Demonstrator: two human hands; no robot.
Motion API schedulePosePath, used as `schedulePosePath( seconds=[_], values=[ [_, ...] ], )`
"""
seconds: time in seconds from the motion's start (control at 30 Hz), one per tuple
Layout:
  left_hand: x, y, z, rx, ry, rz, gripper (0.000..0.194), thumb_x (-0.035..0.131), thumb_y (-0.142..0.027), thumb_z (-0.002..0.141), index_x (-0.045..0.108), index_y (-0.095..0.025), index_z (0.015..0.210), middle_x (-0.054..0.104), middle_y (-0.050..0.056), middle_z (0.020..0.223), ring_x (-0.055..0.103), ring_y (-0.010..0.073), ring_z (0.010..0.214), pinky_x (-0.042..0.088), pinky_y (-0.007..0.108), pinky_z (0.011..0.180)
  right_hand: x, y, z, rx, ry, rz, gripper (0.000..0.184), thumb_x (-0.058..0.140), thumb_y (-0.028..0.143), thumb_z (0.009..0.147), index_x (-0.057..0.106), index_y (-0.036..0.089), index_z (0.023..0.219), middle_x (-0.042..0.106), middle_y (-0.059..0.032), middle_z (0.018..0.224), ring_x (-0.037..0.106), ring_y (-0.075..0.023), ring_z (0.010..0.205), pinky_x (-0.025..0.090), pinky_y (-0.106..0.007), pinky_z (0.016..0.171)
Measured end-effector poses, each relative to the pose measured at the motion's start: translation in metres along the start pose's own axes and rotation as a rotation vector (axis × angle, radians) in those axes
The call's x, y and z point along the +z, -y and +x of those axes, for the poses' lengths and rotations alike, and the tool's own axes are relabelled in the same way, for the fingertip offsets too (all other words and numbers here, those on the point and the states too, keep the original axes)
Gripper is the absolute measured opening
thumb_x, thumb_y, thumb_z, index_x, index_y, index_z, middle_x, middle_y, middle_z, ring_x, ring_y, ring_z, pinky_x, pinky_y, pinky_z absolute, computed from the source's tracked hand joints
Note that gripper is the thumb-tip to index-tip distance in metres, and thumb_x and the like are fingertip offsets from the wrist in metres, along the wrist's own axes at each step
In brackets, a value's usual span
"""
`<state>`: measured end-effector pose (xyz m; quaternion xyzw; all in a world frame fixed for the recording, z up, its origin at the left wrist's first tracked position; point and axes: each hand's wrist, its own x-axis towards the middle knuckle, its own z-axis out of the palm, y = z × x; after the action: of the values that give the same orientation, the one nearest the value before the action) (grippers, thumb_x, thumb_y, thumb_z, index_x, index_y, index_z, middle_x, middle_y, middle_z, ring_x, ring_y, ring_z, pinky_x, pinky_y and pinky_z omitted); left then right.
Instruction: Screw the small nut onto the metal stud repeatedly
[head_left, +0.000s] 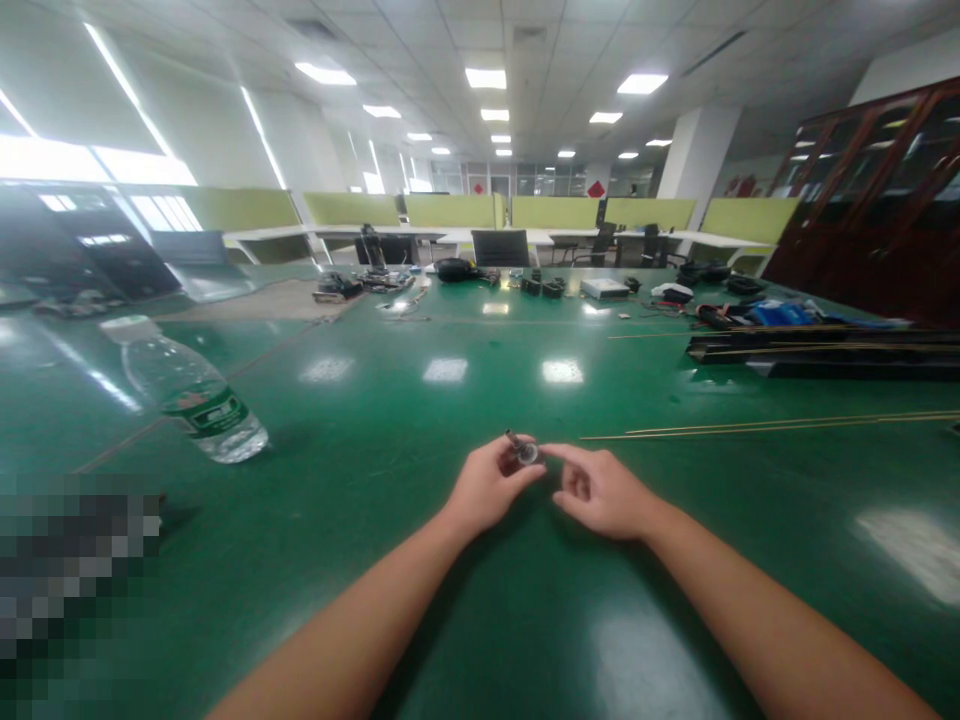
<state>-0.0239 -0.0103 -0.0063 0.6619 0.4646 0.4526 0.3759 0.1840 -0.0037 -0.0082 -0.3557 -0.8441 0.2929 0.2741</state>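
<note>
We see a green tabletop (360, 410), a silver-grey small part (528, 455), a clear bottle (169, 365) with white cap (129, 327) and green label (210, 409), golden-yellow rods (750, 426), yellow-green partitions (450, 210) and a reddish-brown cabinet (847, 205).

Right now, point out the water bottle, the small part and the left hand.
Water bottle (204, 408), head view: its green label.
Small part (529, 455), head view: its round face.
Left hand (484, 488), head view: the hand's middle.
</note>
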Motion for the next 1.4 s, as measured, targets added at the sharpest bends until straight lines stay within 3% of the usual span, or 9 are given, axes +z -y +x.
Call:
schedulePosePath(
  seconds=[0.47, 0.93, 1.1, 1.23, 1.4],
  values=[
    [-0.003, 0.002, -0.001, 0.051, -0.010, 0.053, 0.034, 0.080, -0.030, 0.071, 0.068, -0.016, 0.100, 0.072, 0.007, 0.095, 0.067, 0.0190, 0.082, 0.054, 0.031, 0.077, -0.001, 0.001, 0.000, 0.000, 0.006, -0.017, 0.061, 0.064, 0.017, 0.079, 0.051, 0.021, 0.139, 0.068, 0.0026, 0.071, 0.058, -0.0114, 0.056, 0.045, -0.022, 0.057],
    [-0.007, -0.004, -0.003, 0.171, 0.022, 0.338, 0.029, 0.075, -0.035, 0.077, 0.073, -0.025, 0.105, 0.062, 0.003, 0.092, 0.059, 0.0179, 0.084, 0.046, 0.030, 0.075, -0.003, -0.002, 0.004, 0.048, -0.157, -0.059, 0.055, 0.064, 0.017, 0.079, 0.052, 0.019, 0.132, 0.070, -0.0001, 0.079, 0.061, -0.0145, 0.063, 0.047, -0.026, 0.063],
    [-0.004, -0.002, -0.003, 0.176, 0.018, 0.324, 0.033, 0.077, -0.027, 0.075, 0.073, -0.025, 0.107, 0.064, 0.005, 0.101, 0.060, 0.0200, 0.095, 0.047, 0.032, 0.084, -0.004, -0.002, 0.004, 0.064, -0.204, -0.085, 0.046, 0.068, 0.019, 0.076, 0.058, 0.021, 0.121, 0.068, -0.0003, 0.080, 0.061, -0.0150, 0.063, 0.046, -0.027, 0.063],
    [-0.003, -0.002, -0.005, 0.222, 0.071, 0.327, 0.031, 0.076, -0.028, 0.077, 0.071, -0.024, 0.107, 0.068, 0.005, 0.098, 0.063, 0.0191, 0.091, 0.049, 0.031, 0.082, -0.004, -0.003, 0.004, 0.049, -0.208, -0.115, 0.038, 0.070, 0.018, 0.074, 0.061, 0.021, 0.110, 0.067, -0.0009, 0.081, 0.061, -0.0158, 0.065, 0.046, -0.027, 0.065],
    [-0.002, 0.000, -0.007, 0.219, 0.054, 0.344, 0.034, 0.078, -0.027, 0.073, 0.069, -0.021, 0.105, 0.071, 0.005, 0.101, 0.065, 0.0202, 0.091, 0.051, 0.033, 0.084, -0.003, -0.002, 0.005, 0.000, -0.188, -0.117, 0.030, 0.069, 0.015, 0.073, 0.063, 0.021, 0.102, 0.068, -0.0021, 0.087, 0.061, -0.0170, 0.072, 0.046, -0.028, 0.069]
  ],
)
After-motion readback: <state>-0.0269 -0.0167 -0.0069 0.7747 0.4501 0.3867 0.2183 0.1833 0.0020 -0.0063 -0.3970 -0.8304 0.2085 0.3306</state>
